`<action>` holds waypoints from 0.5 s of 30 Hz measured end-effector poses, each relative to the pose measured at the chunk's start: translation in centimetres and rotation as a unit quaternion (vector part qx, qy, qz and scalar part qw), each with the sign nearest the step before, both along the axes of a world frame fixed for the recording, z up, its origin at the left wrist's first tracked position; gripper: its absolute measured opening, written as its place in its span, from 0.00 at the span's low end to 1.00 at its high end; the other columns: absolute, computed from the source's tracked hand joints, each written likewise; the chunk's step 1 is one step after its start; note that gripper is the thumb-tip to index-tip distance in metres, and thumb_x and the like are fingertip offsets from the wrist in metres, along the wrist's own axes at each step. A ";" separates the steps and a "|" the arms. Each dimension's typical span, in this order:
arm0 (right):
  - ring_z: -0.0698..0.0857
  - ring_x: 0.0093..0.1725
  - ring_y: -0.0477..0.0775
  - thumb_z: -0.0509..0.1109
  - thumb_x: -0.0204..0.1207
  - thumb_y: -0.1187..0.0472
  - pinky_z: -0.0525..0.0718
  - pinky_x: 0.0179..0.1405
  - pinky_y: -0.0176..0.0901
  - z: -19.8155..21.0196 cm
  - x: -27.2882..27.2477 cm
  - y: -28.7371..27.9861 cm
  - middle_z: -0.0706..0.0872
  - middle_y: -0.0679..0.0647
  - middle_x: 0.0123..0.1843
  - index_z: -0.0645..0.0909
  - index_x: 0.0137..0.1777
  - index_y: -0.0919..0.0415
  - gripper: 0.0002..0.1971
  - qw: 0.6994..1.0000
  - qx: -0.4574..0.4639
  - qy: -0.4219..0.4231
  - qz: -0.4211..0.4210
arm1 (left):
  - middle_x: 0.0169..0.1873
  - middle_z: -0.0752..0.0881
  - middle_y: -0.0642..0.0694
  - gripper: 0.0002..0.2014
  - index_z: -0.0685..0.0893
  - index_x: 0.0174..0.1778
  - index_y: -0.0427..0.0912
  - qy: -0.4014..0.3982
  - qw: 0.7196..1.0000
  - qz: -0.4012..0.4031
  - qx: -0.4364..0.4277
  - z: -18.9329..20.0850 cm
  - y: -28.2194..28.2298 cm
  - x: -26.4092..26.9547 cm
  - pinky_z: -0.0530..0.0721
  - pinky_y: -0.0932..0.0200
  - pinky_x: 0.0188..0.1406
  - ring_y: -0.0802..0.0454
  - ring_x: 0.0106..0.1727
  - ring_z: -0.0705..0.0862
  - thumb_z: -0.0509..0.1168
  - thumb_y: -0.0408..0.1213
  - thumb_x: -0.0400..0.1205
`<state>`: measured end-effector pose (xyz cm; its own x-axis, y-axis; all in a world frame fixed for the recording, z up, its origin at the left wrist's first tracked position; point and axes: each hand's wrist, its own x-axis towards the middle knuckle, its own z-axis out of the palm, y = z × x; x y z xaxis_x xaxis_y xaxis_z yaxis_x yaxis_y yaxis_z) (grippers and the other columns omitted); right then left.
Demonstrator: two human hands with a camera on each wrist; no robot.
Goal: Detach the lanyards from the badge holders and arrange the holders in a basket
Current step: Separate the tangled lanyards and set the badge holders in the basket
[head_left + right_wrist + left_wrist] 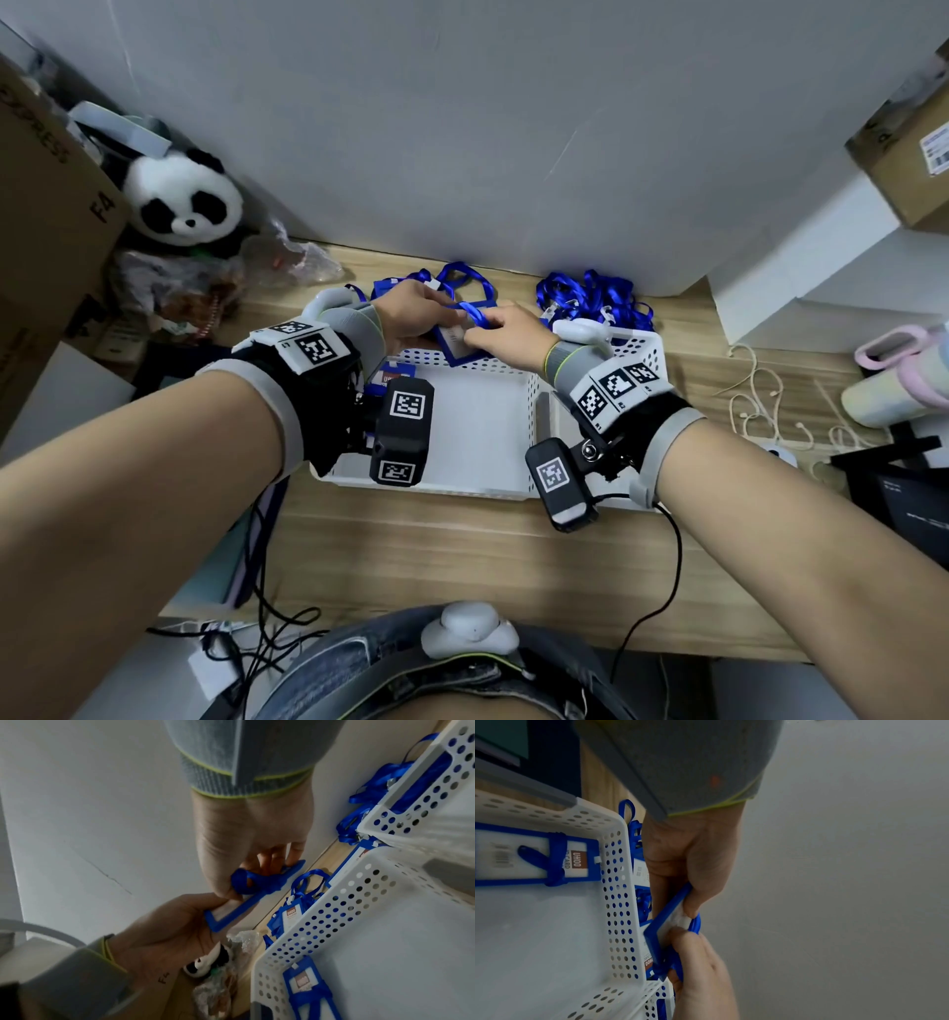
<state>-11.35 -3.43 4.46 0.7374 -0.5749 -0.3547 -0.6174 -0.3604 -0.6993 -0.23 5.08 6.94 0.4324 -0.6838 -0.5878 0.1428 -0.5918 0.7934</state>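
A blue badge holder (454,345) hangs above the far rim of the white basket (477,485). My left hand (434,311) grips its left end (666,920), thumb on the clear face. My right hand (480,334) pinches the blue lanyard (248,880) that is looped around the holder's (232,911) other end, with the strap curled over the thumb. One holder (526,858) with a strap around it lies flat in the basket's (617,882) far left corner. More holders with lanyards (462,280) lie on the desk behind the basket.
A pile of loose blue lanyards (590,298) sits at the back right, behind a second white basket (639,349). A panda toy (182,198) and cardboard box (46,195) crowd the left. White cords (755,406) and a pink cup (898,375) lie to the right.
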 end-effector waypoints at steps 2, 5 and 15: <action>0.72 0.41 0.53 0.64 0.77 0.57 0.69 0.39 0.45 -0.3 -0.1 0.0 0.74 0.55 0.42 0.75 0.33 0.59 0.12 0.998 -0.058 0.013 0.030 | 0.54 0.84 0.36 0.17 0.79 0.63 0.32 -0.001 1.000 0.011 0.007 -0.1 -0.1 0.2 0.84 0.53 0.50 0.47 0.48 0.85 0.67 0.29 0.79; 0.72 0.44 0.52 0.63 0.80 0.58 0.65 0.40 0.40 -0.6 -0.3 0.2 0.72 0.52 0.45 0.71 0.39 0.55 0.08 0.991 -0.121 0.003 0.057 | 0.57 0.84 0.36 0.17 0.77 0.67 0.34 -0.024 0.999 0.038 0.019 -0.4 -0.4 0.4 0.85 0.51 0.53 0.45 0.51 0.84 0.64 0.28 0.81; 0.78 0.36 0.49 0.72 0.75 0.53 0.73 0.34 0.40 -1.6 -0.4 0.0 0.84 0.52 0.36 0.85 0.37 0.60 0.11 0.993 -0.103 -0.036 -0.045 | 0.64 0.80 0.37 0.20 0.68 0.75 0.39 0.036 0.990 0.128 -0.039 -1.7 0.0 1.0 0.84 0.48 0.52 0.44 0.59 0.82 0.57 0.31 0.85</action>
